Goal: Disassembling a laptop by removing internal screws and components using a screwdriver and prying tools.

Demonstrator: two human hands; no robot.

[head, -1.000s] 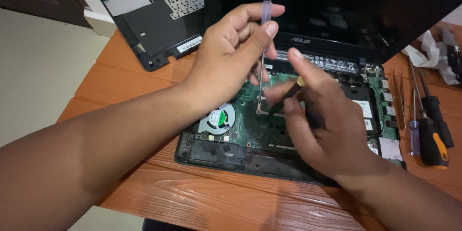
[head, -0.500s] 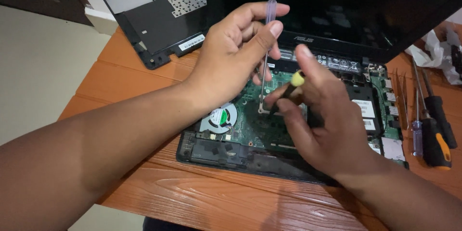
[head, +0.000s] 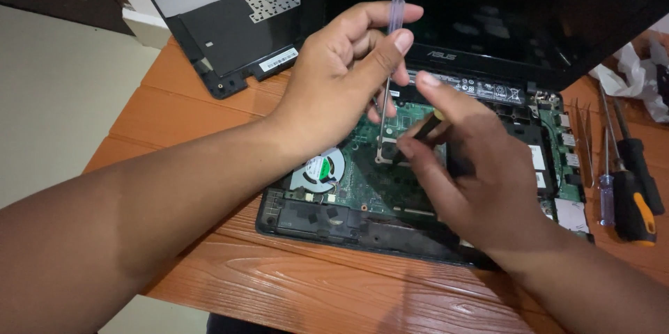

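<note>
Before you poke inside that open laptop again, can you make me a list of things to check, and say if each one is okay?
1. Left hand grips the clear-handled screwdriver upright: ok.
2. Screwdriver tip on a screw: cannot tell, fingers hide it.
3. Right hand holds the small dark tool over the circuit board: ok.
4. Fan untouched by either hand: ok.
5. Spare screwdrivers lie beside the laptop: ok.

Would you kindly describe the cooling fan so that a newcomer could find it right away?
Start at the opened laptop base on the orange wooden table, below the dark screen. On its exposed green board, look to the left end, just under the left hand. The fan is the only round part there, with grey blades and a green and white centre.
</note>
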